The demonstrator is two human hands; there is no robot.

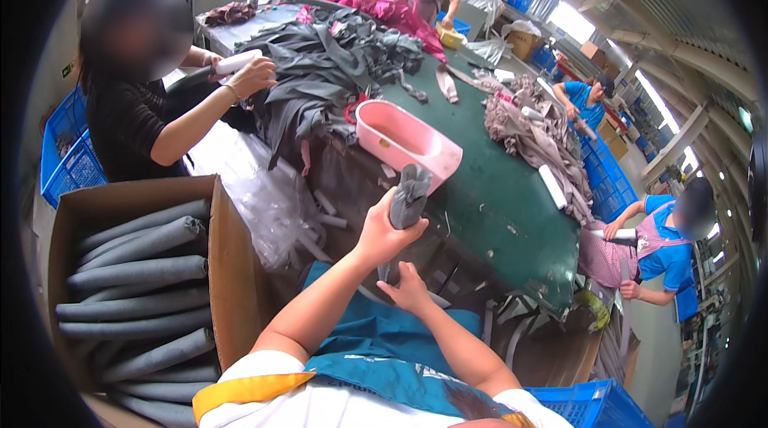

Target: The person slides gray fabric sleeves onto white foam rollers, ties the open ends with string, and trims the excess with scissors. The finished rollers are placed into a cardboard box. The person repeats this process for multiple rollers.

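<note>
My left hand (388,230) is wrapped round a grey fabric-covered tube (410,192), which stands nearly upright before my chest. Its upper end looks bunched and wrinkled. Lower down, my right hand (409,289) closes on the same tube near its bottom end, thumb against it; part of those fingers is hidden. Just beyond the tube, a pink oblong tub (444,158) sits at the near edge of the green-topped table (512,224). A large heap of dark grey cloth sleeves (320,68) lies to the left of the tub.
At my left stands an open cardboard box (232,244) of several grey tubes (144,272). Clear plastic wrapping (256,196) hangs beside it. Co-workers stand left, far and right, some handling white tubes. Brownish cloth (528,124) covers the table's right side. A blue crate (588,404) is at lower right.
</note>
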